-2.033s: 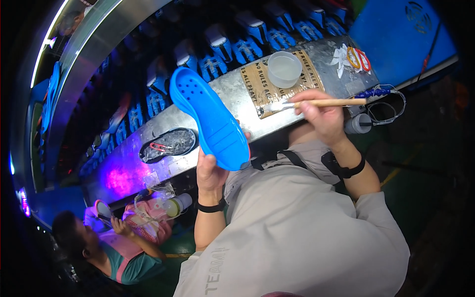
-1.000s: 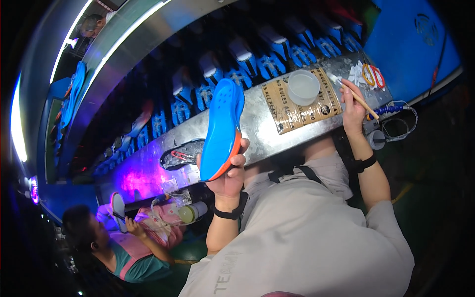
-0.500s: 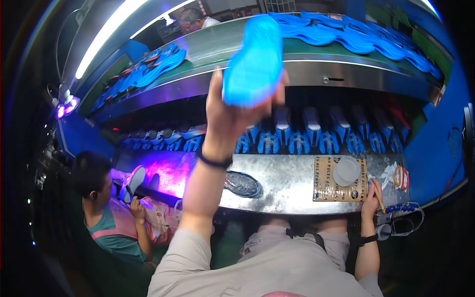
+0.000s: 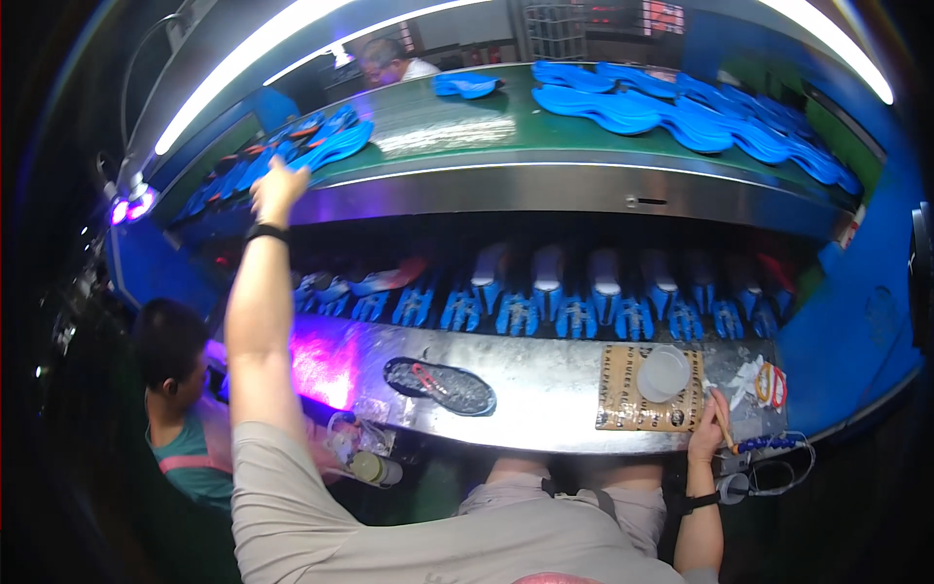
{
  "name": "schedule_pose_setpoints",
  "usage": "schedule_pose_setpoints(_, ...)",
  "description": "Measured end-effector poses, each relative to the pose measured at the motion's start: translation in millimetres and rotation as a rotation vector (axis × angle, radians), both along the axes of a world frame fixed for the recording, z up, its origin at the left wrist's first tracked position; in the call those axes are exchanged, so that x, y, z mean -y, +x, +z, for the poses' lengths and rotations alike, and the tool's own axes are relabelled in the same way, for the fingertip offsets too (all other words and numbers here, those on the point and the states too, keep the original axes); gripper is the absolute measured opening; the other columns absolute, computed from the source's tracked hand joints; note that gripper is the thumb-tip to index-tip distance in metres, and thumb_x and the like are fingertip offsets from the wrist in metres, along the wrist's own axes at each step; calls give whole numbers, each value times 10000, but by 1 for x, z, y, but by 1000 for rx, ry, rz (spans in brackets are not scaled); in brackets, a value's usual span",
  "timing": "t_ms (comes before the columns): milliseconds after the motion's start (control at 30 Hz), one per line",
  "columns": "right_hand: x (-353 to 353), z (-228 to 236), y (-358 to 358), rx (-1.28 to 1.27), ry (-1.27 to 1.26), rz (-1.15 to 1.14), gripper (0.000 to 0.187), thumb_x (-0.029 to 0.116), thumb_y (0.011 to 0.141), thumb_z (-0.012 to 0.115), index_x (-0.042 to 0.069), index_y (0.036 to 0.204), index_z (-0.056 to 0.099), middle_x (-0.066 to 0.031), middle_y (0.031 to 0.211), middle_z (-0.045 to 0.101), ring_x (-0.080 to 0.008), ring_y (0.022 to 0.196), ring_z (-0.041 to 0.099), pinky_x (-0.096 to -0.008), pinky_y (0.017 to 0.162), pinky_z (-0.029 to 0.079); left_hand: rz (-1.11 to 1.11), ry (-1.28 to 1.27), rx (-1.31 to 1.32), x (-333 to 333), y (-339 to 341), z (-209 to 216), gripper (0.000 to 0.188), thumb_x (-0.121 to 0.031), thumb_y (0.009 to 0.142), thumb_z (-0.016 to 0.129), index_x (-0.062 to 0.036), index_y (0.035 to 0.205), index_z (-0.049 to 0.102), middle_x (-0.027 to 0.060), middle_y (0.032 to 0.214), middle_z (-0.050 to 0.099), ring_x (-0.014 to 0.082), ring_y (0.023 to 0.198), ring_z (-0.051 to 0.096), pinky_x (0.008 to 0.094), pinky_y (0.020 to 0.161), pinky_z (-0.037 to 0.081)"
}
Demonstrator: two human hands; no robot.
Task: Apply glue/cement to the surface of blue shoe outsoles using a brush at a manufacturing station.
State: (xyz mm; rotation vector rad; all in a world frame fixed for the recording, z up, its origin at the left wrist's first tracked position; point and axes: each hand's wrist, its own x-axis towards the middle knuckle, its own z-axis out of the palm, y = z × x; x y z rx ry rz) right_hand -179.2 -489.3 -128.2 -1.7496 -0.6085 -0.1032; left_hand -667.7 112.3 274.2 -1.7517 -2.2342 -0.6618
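My left hand point(image 4: 280, 192) is stretched far forward and left, at the near edge of a group of blue shoe soles point(image 4: 336, 146) on the raised green belt. Its fingers look apart, with no sole visibly lifted in them. A lone blue sole point(image 4: 465, 87) lies farther back on the belt. Low on the right, my right hand point(image 4: 707, 433) is closed around a tan stick-shaped tool point(image 4: 721, 420), whose tip I cannot make out. That hand rests beside the brown printed sheet point(image 4: 618, 414) bearing a white round tub point(image 4: 664, 374). A dark sole with red marks point(image 4: 441, 386) lies on the metal bench point(image 4: 530, 399).
More blue soles point(image 4: 623, 109) line the belt point(image 4: 438, 127) at right. Blue clamps point(image 4: 518, 313) stand in a row below it. Coloured bands point(image 4: 772, 385) and a blue segmented hose point(image 4: 764, 444) are at right. One co-worker point(image 4: 180, 380) sits left; another point(image 4: 389, 63) is beyond the belt.
The blue sole has left my left hand, and a lone one now lies on the belt. That hand has swung left to the grouped soles. My right hand still holds the tan tool.
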Motion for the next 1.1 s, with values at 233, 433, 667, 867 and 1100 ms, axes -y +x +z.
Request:
schedule_pose_setpoints(233, -4, 9, -9, 19, 46, 11, 218, 93, 971, 552, -14, 1122, 668, -163, 1079, 673, -298, 1016, 634, -380, 914, 486, -318, 296, 45, -28, -78, -27, 512, -544, 863, 654, -45, 944, 732, 216, 922, 719, 359, 921, 685, 440, 849, 511)
schedule_pose_setpoints(433, 2, 6, -8, -26, 63, 48, 215, 112, 995, 558, -12, 1139, 658, -93, 1040, 674, -199, 988, 625, -326, 892, 492, -494, 541, 413, -28, -50, -42, 348, -352, 835, 781, -36, 741, 668, 39, 671, 636, 156, 661, 564, 351, 663, 470)
schedule_pose_setpoints(667, -18, 80, -10, -142, 212, 223, 132, 85, 979, 591, 11, 1069, 652, -18, 918, 639, -88, 832, 600, -247, 747, 498, -987, 600, 1193, 65, -12, -64, 129, -66, 910, 705, -70, 848, 592, -31, 761, 562, 61, 689, 545, 231, 621, 457)
schedule_pose_setpoints(867, -44, 139, -20, -29, -191, 345, 128, 136, 919, 642, 20, 960, 677, -32, 723, 643, -109, 677, 610, -270, 622, 482, -1108, 186, 1181, 252, 100, -121, 259, -26, 907, 664, -22, 1157, 599, 13, 970, 621, 98, 863, 587, 242, 814, 481)
schedule_pose_setpoints(1100, -57, 140, -21, 133, -416, 365, 208, 254, 888, 621, 55, 890, 684, -154, 728, 684, -326, 690, 681, -405, 655, 530, -1094, -780, 1434, 364, 125, -242, 426, -142, 911, 625, 47, 1290, 581, 121, 1192, 650, 179, 1073, 620, 314, 920, 502)
